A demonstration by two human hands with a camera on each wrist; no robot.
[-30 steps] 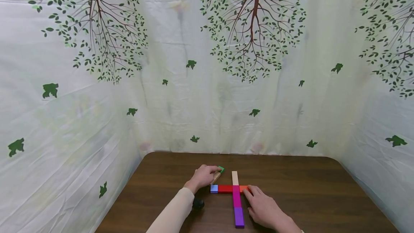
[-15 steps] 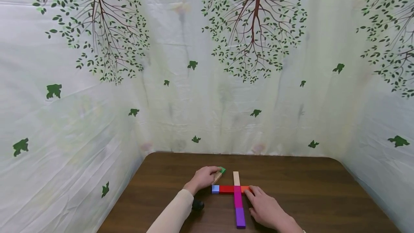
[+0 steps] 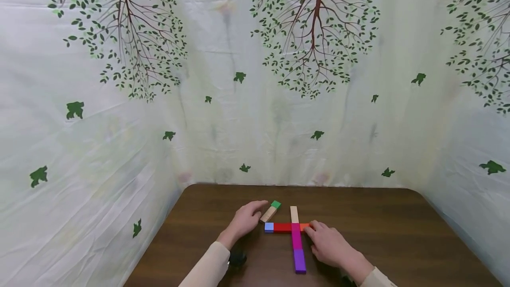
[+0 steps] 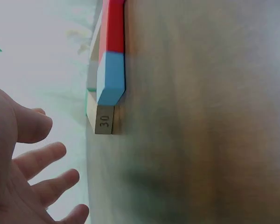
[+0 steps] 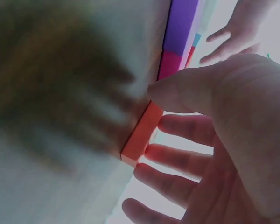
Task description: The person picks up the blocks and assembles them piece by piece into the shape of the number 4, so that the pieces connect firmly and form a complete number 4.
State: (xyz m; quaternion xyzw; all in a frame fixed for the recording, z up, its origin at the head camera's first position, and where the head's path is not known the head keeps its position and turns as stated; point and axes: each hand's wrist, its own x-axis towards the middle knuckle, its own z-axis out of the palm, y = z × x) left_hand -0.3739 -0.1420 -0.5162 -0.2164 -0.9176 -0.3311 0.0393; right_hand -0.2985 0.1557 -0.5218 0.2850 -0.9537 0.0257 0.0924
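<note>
My left hand (image 3: 245,220) is off the blocks, with fingers spread and nothing in its grasp. Just beyond its fingertips lies a slanted pair: a green block (image 3: 276,204) at the end of a plain wooden block (image 3: 268,214), whose end reads "30" in the left wrist view. With thumb and fingers on opposite sides, my right hand (image 3: 331,245) pinches the orange block (image 5: 142,133). That block closes the right end of a flat cross: light blue block (image 4: 111,77), red block (image 3: 282,227), magenta block (image 3: 296,236), purple block (image 3: 299,260) and pale wooden block (image 3: 294,214).
The blocks lie on a dark brown wooden table (image 3: 370,220). Behind and beside it hangs a white cloth (image 3: 279,154) printed with trees and green leaves. A dark wrist-worn device (image 3: 237,258) sits under the left wrist.
My left hand has let go of the green and plain wooden pair and drawn back left, uncovering it. The right hand stays at the orange block. The head view has shifted slightly.
</note>
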